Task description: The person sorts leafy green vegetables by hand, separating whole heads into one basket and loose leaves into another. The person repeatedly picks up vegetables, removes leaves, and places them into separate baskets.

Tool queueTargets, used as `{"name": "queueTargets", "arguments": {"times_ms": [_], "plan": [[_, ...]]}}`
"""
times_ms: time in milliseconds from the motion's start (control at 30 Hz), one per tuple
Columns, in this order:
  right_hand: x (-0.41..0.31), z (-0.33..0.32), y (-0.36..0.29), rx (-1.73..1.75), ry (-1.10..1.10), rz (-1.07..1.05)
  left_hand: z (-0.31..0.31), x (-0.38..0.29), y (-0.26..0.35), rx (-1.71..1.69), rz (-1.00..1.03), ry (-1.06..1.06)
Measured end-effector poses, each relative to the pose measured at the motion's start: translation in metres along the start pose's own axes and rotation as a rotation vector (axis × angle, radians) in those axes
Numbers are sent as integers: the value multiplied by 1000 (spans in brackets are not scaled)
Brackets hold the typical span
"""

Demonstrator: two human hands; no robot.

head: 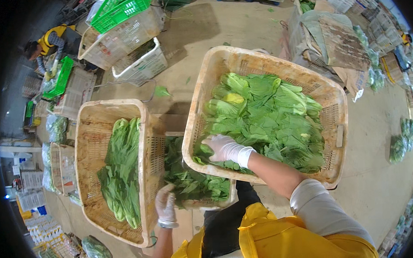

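Observation:
My right hand (225, 149), in a thin whitish glove, reaches over the near rim of a large stained plastic crate (337, 104) and touches the leafy greens (262, 115) inside at the near left corner. Whether its fingers grip a leaf is not plain. Another stained crate (144, 174) on the left holds long-leaved greens (123, 172) along its right side. Between the two crates, lower down, a third crate (210, 204) contains darker loose leaves (191, 179). My left hand (166, 205), gloved too and slightly blurred, is beside the left crate and at the edge of those leaves; its grip is unclear.
At the upper left, a person (51, 42) in a yellow vest handles things at a green crate (62, 77). Stacked crates (128, 35) stand nearby. A covered crate stack (342, 41) is at the upper right. Bagged greens (400, 143) lie on the floor at right.

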State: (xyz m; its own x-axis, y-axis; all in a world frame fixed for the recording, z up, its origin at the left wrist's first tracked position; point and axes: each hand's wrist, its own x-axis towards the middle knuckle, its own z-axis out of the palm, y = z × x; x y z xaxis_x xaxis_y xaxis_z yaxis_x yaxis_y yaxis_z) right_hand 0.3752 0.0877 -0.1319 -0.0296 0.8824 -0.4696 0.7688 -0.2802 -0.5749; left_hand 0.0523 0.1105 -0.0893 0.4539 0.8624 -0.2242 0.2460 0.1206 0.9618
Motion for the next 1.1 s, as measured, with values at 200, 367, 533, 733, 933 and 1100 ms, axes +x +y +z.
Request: {"name": "queueTargets", "arguments": {"times_ms": [200, 367, 533, 733, 933, 1100], "plan": [[29, -6, -9, -319, -1, 15, 49, -35, 5, 176, 38, -16], [41, -19, -16, -352, -104, -27, 61, -52, 17, 242, -3, 26], [-7, -55, -4, 22, -113, -144, 54, -66, 15, 127, 18, 96], [-104, -163, 26, 131, 289, -415, 58, -76, 10, 40, -44, 131], [-194, -228, 86, 562, 871, -315, 68, -69, 16, -93, -41, 103], [-206, -154, 185, 377, 900, 463, 69, -66, 14, -93, 27, 114]]}}
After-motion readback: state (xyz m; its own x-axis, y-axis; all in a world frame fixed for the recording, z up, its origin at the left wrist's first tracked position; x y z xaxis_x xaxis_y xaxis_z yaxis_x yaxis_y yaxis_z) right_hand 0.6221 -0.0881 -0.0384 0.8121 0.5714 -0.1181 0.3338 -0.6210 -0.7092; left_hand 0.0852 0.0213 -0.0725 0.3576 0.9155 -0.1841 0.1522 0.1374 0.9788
